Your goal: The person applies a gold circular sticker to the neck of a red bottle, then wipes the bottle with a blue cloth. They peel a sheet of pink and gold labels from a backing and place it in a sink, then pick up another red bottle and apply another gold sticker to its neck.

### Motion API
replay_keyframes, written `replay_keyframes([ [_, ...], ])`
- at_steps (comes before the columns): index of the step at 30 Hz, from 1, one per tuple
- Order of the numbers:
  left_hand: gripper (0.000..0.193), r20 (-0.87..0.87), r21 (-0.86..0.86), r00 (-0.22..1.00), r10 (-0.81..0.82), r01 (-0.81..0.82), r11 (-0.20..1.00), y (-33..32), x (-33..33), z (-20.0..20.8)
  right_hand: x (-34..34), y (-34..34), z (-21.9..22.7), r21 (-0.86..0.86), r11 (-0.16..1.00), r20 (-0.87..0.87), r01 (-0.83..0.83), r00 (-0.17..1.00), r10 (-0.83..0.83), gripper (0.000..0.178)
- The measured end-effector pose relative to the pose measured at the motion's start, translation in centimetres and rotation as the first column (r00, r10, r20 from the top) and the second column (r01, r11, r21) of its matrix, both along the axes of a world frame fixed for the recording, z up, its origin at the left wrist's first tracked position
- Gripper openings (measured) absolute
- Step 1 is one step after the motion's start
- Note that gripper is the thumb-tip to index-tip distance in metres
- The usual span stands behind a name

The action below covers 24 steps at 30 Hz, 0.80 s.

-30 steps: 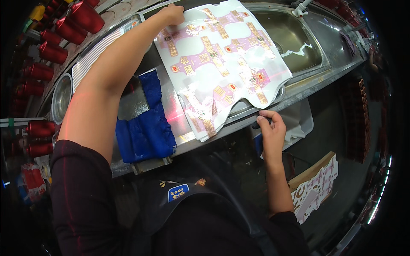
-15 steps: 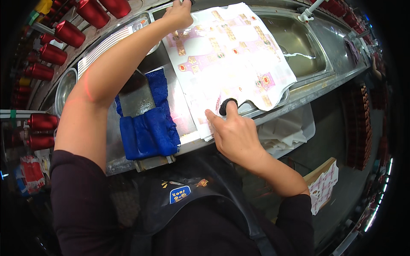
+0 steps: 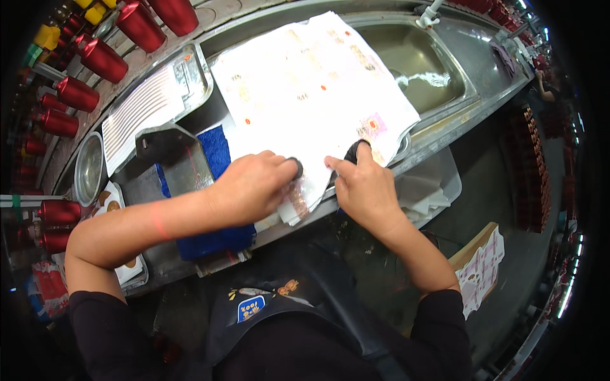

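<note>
A stack of white printed sheets (image 3: 279, 108) with pink, gold and red patterns lies across the metal counter and partly over the sink. My left hand (image 3: 251, 190) is at the stack's near-left corner, its fingers closed on a printed sheet; the fingertips are partly hidden and blurred. A black finger cover (image 3: 297, 167) sits on one of its fingers. On the near edge rests my right hand (image 3: 367, 193), thumb and forefinger apart and touching the sheets. Its forefinger also wears a black cover (image 3: 357, 150); its other fingers are tucked from sight.
Blue cloth (image 3: 216, 244) wraps a metal frame beneath my left forearm. Beyond are a ribbed white tray (image 3: 143, 108), a steel bowl (image 3: 91, 166) and red canisters (image 3: 105, 60). The sink (image 3: 419, 63) holds water. A bin of white material (image 3: 432, 187) stands below the counter.
My left hand has come from the sheets' far-left corner back to the near-left corner. My right hand stays at the near edge. The view has shifted slightly.
</note>
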<state>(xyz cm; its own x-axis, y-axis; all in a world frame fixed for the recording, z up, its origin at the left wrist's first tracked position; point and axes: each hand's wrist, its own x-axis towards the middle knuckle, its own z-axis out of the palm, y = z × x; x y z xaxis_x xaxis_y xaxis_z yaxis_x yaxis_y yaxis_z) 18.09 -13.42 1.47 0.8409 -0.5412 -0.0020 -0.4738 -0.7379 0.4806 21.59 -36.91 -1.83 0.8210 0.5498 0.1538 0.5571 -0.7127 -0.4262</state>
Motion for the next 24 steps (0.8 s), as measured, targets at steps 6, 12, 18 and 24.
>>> replay_keyframes([
  [6, 0.020, -0.041, 0.146, 0.998, 0.051, -0.045, 0.988, -0.6, 0.2, 0.8, 1.3, -0.7, 0.7, 0.122, 0.991, -0.092, 0.055, 0.995, -0.044, 0.030],
  [12, 0.019, -0.097, -0.063, 0.979, 0.177, -0.184, 0.981, -0.8, 6.0, 2.3, 11.9, -2.8, 1.3, 0.326, 0.941, 0.112, 0.094, 0.984, -0.137, 0.029],
  [18, 0.028, -0.278, -0.285, 0.872, 0.402, -0.475, 0.833, -1.0, 18.2, 0.6, 26.3, 0.0, 0.7, 0.238, 0.966, 0.012, 0.103, 0.994, -0.108, 0.037],
  [24, 0.030, -0.356, -0.290, 0.708, 0.610, -0.705, 0.648, -0.4, 26.5, -1.5, 34.5, 5.4, 0.0, -0.139, 0.969, -0.018, 0.204, 0.978, -0.208, 0.034],
])
